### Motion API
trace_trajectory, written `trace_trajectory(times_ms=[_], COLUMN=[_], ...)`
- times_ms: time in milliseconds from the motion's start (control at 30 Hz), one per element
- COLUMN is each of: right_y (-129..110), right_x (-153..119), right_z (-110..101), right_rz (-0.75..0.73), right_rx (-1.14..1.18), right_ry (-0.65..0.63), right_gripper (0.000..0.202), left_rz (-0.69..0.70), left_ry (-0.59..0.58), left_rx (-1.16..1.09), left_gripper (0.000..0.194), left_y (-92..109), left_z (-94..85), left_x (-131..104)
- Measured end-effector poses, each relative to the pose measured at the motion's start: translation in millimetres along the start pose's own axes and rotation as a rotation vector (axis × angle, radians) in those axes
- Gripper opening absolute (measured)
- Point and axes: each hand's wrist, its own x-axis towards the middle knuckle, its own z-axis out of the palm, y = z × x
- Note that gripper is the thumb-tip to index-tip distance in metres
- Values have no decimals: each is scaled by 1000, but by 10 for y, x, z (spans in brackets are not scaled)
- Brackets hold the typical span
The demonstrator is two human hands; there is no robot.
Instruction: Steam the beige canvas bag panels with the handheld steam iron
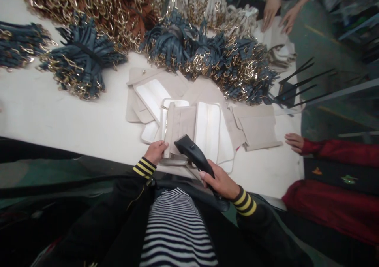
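My left hand [156, 151] pinches the left edge of a beige fabric bag piece [183, 121], which has a folded flap and a strip along that side. In my right hand [220, 179] is a black handheld tool [194, 152], shaped like a hair clipper, its wide head tilted up to the left over the piece's lower part. Whether the head touches the fabric I cannot tell. Under and around this piece lie more beige pieces [204, 89], some with white panels [208, 126] showing. Another beige piece [257, 126] lies flat to the right.
Bundles of blue straps [89, 57] with gold clasps lie along the white table [74, 121]. Brown straps [127, 18] and off-white straps [201, 2] are piled behind. A co-worker's hands [272, 8] handle beige pieces at the back right. Another person's hand [294, 141] rests at the right edge.
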Motion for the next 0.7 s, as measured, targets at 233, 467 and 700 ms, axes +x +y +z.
trace_trajectory(times_ms=[233, 467, 700], right_y=[-50, -145, -12], right_x=[-105, -11, -166], right_z=[143, 196, -32], right_rz=[-44, -16, -32], right_rx=[-86, -2, 293], right_ry=[-30, 63, 327], right_gripper=[32, 23, 26], left_rz=[-60, -46, 201], left_ry=[-36, -51, 215], left_rx=[-175, -164, 216], left_gripper=[28, 19, 22], left_y=[213, 218, 330], left_z=[32, 47, 27], left_x=[-82, -48, 28])
